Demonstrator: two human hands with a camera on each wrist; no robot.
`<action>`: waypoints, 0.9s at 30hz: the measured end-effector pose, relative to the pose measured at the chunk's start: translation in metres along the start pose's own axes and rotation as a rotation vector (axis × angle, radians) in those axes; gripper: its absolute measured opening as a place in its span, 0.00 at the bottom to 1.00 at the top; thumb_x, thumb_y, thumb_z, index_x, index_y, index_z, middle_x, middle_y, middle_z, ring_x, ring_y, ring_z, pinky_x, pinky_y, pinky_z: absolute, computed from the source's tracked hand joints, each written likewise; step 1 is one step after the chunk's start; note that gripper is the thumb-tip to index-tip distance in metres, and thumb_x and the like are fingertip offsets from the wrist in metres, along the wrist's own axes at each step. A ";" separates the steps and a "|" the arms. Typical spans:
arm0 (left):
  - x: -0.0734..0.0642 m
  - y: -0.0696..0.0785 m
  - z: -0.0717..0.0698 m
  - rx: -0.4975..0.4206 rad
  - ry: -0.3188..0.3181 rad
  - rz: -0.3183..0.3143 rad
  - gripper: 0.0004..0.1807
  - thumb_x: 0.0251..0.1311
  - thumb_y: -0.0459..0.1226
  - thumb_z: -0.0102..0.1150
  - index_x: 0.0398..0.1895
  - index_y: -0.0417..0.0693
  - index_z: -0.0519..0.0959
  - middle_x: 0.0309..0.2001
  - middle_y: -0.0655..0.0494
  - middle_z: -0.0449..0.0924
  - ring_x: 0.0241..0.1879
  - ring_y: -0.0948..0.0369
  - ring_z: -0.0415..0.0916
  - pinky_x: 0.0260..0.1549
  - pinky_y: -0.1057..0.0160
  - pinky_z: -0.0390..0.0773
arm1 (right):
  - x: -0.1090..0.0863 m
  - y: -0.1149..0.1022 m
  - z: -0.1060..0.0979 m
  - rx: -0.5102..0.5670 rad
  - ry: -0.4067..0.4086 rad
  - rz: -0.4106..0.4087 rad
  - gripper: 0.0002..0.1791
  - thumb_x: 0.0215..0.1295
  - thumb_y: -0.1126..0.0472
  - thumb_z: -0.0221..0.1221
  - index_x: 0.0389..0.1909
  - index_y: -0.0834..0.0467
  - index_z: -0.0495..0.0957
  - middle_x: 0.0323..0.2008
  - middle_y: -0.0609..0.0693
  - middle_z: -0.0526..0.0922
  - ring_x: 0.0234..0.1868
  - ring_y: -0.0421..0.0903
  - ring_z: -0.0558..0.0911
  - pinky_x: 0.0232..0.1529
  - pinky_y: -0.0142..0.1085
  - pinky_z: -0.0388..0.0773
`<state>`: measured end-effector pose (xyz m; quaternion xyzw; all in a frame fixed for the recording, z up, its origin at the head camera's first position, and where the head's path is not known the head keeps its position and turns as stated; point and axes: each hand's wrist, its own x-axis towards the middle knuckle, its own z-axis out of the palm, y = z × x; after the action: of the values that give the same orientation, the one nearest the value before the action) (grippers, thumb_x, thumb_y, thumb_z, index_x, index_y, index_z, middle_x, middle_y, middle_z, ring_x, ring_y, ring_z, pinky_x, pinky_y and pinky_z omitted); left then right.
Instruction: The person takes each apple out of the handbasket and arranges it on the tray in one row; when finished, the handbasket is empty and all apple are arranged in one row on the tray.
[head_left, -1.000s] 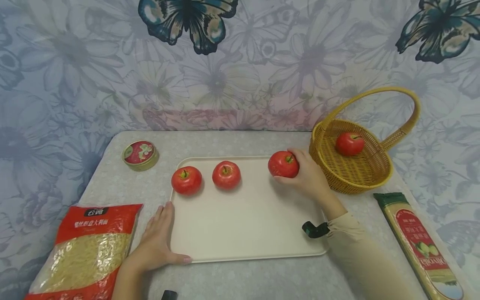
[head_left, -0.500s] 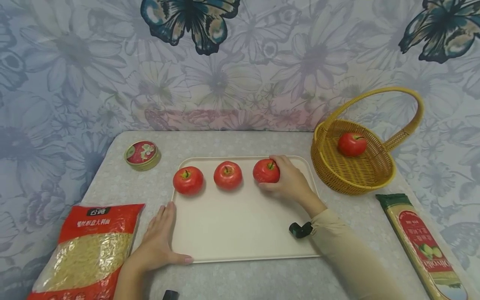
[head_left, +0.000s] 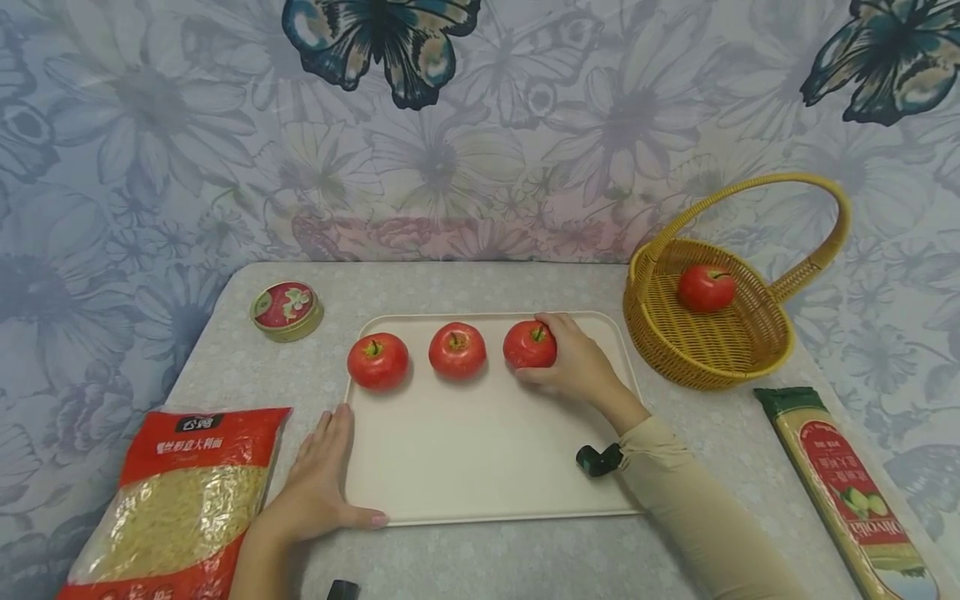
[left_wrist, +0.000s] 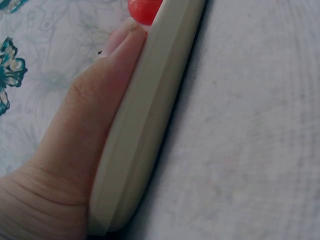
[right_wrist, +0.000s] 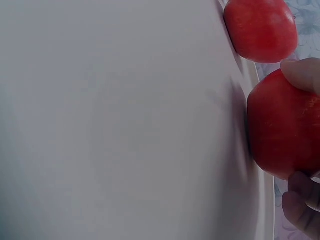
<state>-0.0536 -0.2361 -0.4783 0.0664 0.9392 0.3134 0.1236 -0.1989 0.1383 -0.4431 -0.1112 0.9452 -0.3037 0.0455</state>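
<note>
Toward the back right of a cream tray (head_left: pixel 480 450), my right hand (head_left: pixel 581 367) grips a red apple (head_left: pixel 528 344) between thumb and fingers. In the right wrist view that apple (right_wrist: pixel 282 127) stands on the tray with fingers and thumb around its sides. Two more red apples, a middle one (head_left: pixel 457 350) and a left one (head_left: pixel 377 361), sit on the tray in a row with it. My left hand (head_left: pixel 315 479) rests against the tray's front left corner, fingers straight along the side. In the left wrist view the thumb (left_wrist: pixel 95 90) presses along the tray's edge (left_wrist: pixel 145 120).
A yellow wicker basket (head_left: pixel 708 362) with a raised handle holds another red apple (head_left: pixel 706 288) at the back right. A round tin (head_left: pixel 287 311) stands at the back left. A pasta bag (head_left: pixel 176 500) lies at the left, and a long green-ended packet (head_left: pixel 847 492) at the right.
My right hand has carried its apple left and down onto the tray, beside the middle apple. It has barely moved in the last half second. The left hand stays at the tray's corner.
</note>
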 end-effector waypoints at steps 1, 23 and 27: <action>0.000 0.000 0.000 0.002 0.001 0.002 0.88 0.20 0.69 0.78 0.80 0.42 0.32 0.80 0.37 0.31 0.79 0.37 0.26 0.72 0.31 0.35 | 0.000 0.000 0.000 0.001 -0.001 0.000 0.52 0.48 0.39 0.74 0.71 0.52 0.62 0.66 0.51 0.69 0.63 0.56 0.77 0.61 0.55 0.77; 0.001 -0.001 0.001 0.005 0.000 -0.003 0.89 0.19 0.70 0.78 0.80 0.43 0.32 0.80 0.38 0.31 0.79 0.38 0.26 0.73 0.32 0.35 | -0.004 0.002 -0.008 -0.020 -0.045 -0.074 0.57 0.46 0.38 0.74 0.76 0.45 0.55 0.72 0.49 0.60 0.57 0.55 0.79 0.58 0.55 0.78; 0.000 -0.002 0.001 0.004 0.001 0.000 0.89 0.19 0.70 0.77 0.80 0.42 0.31 0.80 0.37 0.31 0.79 0.38 0.26 0.73 0.32 0.34 | -0.017 0.000 -0.028 -0.024 -0.008 -0.112 0.52 0.50 0.35 0.71 0.74 0.46 0.59 0.71 0.48 0.61 0.44 0.53 0.80 0.44 0.43 0.80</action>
<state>-0.0537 -0.2371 -0.4799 0.0667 0.9399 0.3115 0.1231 -0.1865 0.1581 -0.4196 -0.1658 0.9409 -0.2938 0.0306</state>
